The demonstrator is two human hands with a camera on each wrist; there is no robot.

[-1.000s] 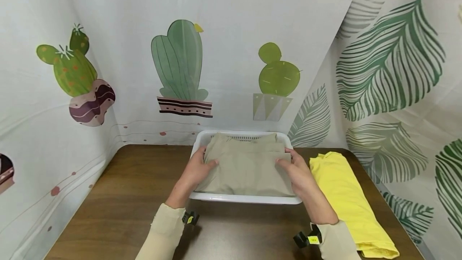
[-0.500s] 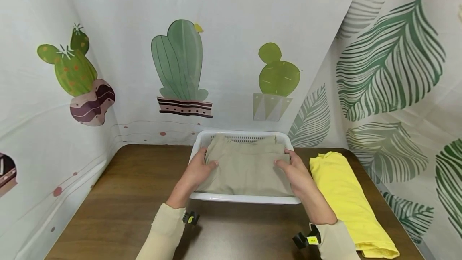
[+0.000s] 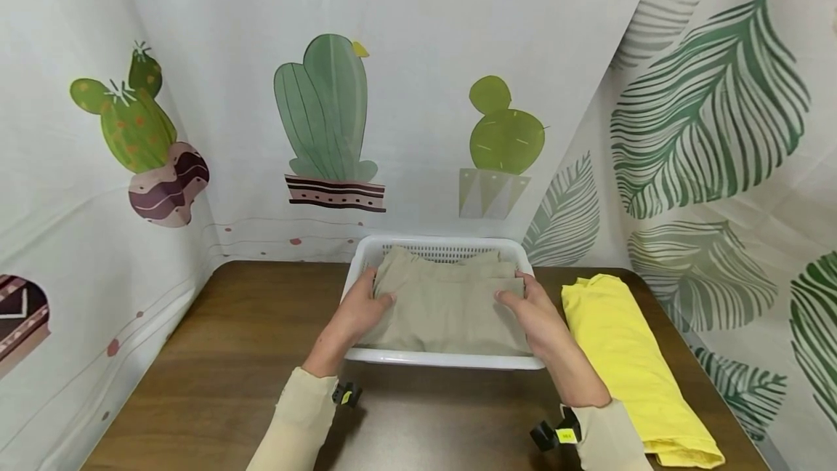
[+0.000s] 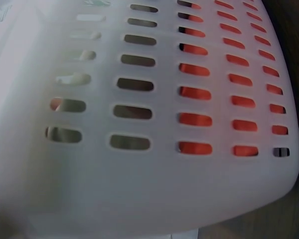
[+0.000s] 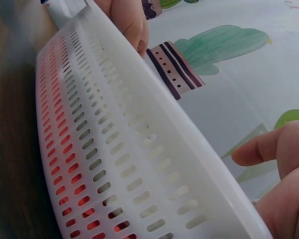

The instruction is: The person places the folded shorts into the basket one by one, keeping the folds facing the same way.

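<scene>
A white slotted plastic basket (image 3: 441, 360) sits on the table with a folded khaki garment (image 3: 445, 315) inside it, near the rim. My left hand (image 3: 356, 307) holds the garment's left side, thumb on top and fingers down inside the basket. At the opposite side my right hand (image 3: 541, 315) holds it the same way, its fingertips partly hidden. Through the lower slots in the left wrist view, red cloth (image 4: 195, 119) shows beneath the khaki. The right wrist view looks along the basket's front wall (image 5: 139, 124), with thumb and fingers above the rim.
A folded yellow garment (image 3: 634, 369) lies along the right side of the brown wooden table (image 3: 248, 355). Behind the basket hangs a white curtain (image 3: 418, 93) printed with cacti and leaves, close to the basket's back rim.
The khaki garment has settled slightly lower, and more of the basket's slotted back wall shows. My right thumb has shifted a little to the left; the left hand has hardly moved.
</scene>
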